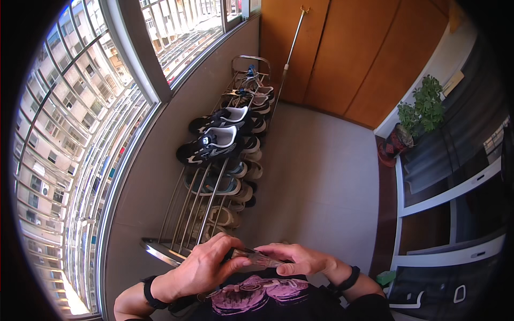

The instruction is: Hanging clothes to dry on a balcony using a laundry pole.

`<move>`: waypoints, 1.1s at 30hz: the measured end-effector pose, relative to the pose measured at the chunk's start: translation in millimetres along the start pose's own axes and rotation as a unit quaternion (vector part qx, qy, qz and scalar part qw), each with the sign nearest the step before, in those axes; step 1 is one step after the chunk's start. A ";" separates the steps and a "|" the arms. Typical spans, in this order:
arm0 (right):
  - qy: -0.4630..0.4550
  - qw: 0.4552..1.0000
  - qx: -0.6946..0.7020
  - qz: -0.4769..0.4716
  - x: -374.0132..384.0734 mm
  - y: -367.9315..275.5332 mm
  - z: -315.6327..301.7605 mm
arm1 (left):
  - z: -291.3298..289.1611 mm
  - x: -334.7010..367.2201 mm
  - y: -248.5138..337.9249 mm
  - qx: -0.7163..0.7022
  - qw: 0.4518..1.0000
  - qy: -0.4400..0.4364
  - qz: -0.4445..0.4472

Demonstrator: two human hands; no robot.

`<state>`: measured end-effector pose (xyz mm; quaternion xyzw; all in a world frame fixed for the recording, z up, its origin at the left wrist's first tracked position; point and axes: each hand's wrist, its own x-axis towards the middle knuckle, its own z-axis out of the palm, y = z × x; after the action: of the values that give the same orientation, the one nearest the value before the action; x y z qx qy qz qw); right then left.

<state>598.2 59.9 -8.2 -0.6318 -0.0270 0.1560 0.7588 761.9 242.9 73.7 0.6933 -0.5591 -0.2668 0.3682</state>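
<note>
Close to my body, my left hand (206, 267) is closed around the dark end of a narrow, flat, partly see-through object (259, 259), whose kind I cannot make out. My right hand (302, 260) meets the object's other end, with thumb below and fingers above it. Both wrists wear black bands. Beyond my left hand stands a metal shoe rack (209, 198). Black-and-white sneakers (211, 147) sit on its top tier, and several other shoes (224, 216) fill the tier below.
Barred windows (85, 144) run along the left. Orange-brown wooden panels (342, 53) close off the far end, with a long pole (292, 48) leaning there. A potted plant (423, 109) stands beside the glass door (455, 171) at right. Grey floor (321, 176) lies between rack and door.
</note>
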 end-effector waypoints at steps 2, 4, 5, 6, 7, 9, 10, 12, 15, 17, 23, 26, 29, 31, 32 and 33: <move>0.006 0.993 0.116 0.018 -34.0 1.9 -26.1 | 26.6 36.3 11.4 -0.010 1.000 -0.005 -0.003; 0.014 0.995 0.100 0.023 -62.9 3.7 -55.2 | 47.1 74.2 23.4 -0.014 0.999 -0.039 0.018; 0.023 0.998 0.043 0.040 -76.1 0.8 -70.1 | 57.1 90.0 27.9 -0.022 0.998 -0.055 0.017; 0.018 0.998 0.038 0.040 -86.7 -2.3 -84.1 | 65.4 104.8 32.6 -0.021 0.998 -0.048 0.016; 0.015 0.998 0.052 0.040 -95.4 -4.0 -97.2 | 73.0 118.7 35.7 -0.030 0.998 -0.048 0.030; 0.010 0.996 0.079 0.036 -105.5 -8.9 -123.5 | 79.7 143.5 42.3 -0.028 0.998 -0.051 0.036; 0.007 0.997 0.075 0.035 -108.5 -12.1 -134.4 | 81.8 154.9 42.5 -0.026 0.998 -0.047 0.037; 0.043 0.995 0.077 0.039 -110.0 -20.0 -155.5 | 82.8 177.5 38.3 -0.030 0.998 -0.038 0.037; 0.070 0.994 0.069 0.047 -98.9 -24.2 -189.5 | 76.9 210.3 26.9 -0.037 0.998 -0.021 0.046; 0.070 0.995 0.038 0.063 -87.2 -42.3 -214.9 | 71.2 233.4 13.4 -0.049 0.998 -0.008 0.044; 0.103 0.987 -0.019 0.126 -60.3 -78.1 -303.8 | 53.3 323.5 -28.4 -0.100 0.993 -0.006 0.062; 0.110 0.985 -0.003 0.135 -47.5 -106.0 -341.3 | 39.0 363.9 -35.7 -0.105 0.990 -0.003 0.093; 0.098 0.985 -0.031 0.139 -27.4 -127.9 -382.5 | 21.2 401.5 -46.6 -0.112 0.988 0.020 0.103; 0.079 0.984 -0.062 0.147 -10.5 -139.5 -410.9 | 8.9 422.3 -51.3 -0.116 0.988 0.042 0.097; 0.065 0.985 -0.082 0.140 -1.3 -145.5 -424.9 | 5.3 432.3 -56.0 -0.114 0.988 0.050 0.092; 0.050 0.985 -0.102 0.132 7.2 -150.0 -439.4 | 2.2 441.2 -60.9 -0.101 0.990 0.052 0.082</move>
<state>740.1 -378.7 47.8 -0.7106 0.0786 0.2197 0.6638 898.0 -179.9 41.6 0.6176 -0.5643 -0.2541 0.4853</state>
